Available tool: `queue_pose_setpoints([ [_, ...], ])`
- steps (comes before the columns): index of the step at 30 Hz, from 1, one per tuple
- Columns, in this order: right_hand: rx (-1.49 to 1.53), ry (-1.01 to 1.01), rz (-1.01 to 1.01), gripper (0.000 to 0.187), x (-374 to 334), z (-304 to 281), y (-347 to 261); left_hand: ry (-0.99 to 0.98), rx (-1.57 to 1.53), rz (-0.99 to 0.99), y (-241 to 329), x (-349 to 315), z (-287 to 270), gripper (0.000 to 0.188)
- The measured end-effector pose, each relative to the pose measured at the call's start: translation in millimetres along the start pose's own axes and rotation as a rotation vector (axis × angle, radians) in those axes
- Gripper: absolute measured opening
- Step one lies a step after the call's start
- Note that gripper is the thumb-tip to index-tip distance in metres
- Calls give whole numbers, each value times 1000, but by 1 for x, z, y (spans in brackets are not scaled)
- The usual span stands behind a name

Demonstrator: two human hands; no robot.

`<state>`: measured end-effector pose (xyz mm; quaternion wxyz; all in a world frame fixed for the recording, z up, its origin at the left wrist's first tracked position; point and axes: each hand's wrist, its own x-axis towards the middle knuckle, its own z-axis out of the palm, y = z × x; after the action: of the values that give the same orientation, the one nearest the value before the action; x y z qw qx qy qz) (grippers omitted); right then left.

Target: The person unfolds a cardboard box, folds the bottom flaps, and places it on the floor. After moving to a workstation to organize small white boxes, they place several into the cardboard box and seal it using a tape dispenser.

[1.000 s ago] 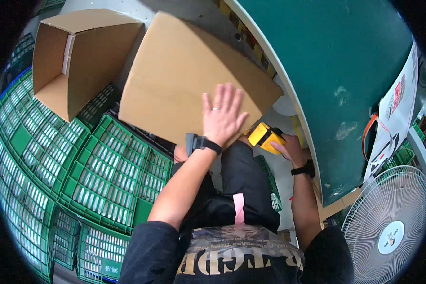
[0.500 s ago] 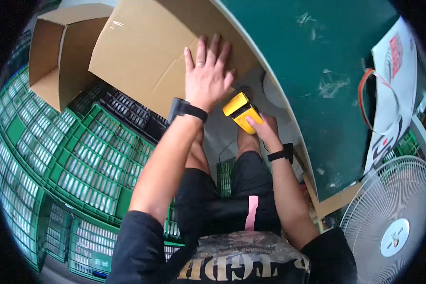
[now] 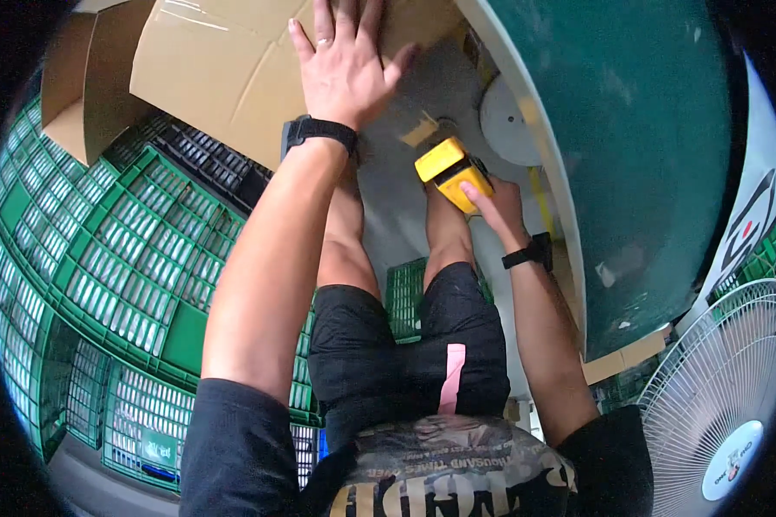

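My left hand (image 3: pixel 345 73) lies flat, fingers spread, on a large brown cardboard sheet or box panel (image 3: pixel 211 65), pressing near its right edge. A ring and a black wrist strap show on that arm. Lower and to the right, my right hand (image 3: pixel 500 207) grips a boxy yellow and black hand tool (image 3: pixel 451 168), thumb on its yellow side. The tool's exact kind cannot be made out, and the other fingers are hidden behind it. It is held above my lower leg, apart from the cardboard. A small tan piece (image 3: pixel 420 129) shows just beyond the tool.
Stacked green crates (image 3: pixel 147 267) fill the left side, with a black crate (image 3: pixel 207 164) among them. An open cardboard box (image 3: pixel 86 86) stands at the far left. A green-topped table (image 3: pixel 629 172) with a pale edge borders the right. A fan (image 3: pixel 724 388) stands at the lower right.
The view has shifted, with the table edge now farther right. My left hand has slid farther away along the cardboard. My right hand still holds the yellow tool, now farther from the left hand.
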<state>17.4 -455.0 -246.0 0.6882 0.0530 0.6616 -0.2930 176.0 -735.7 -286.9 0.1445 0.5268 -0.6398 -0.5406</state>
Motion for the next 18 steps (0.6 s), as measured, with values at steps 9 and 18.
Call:
queue_pose_setpoints([
  [9, -808, 494, -66, 67, 31, 78, -29, 29, 1114, 850, 46, 2, -3, 39],
  [18, -947, 726, -275, 65, 84, 67, 22, -93, 1416, 445, 77, 5, 28, 73],
])
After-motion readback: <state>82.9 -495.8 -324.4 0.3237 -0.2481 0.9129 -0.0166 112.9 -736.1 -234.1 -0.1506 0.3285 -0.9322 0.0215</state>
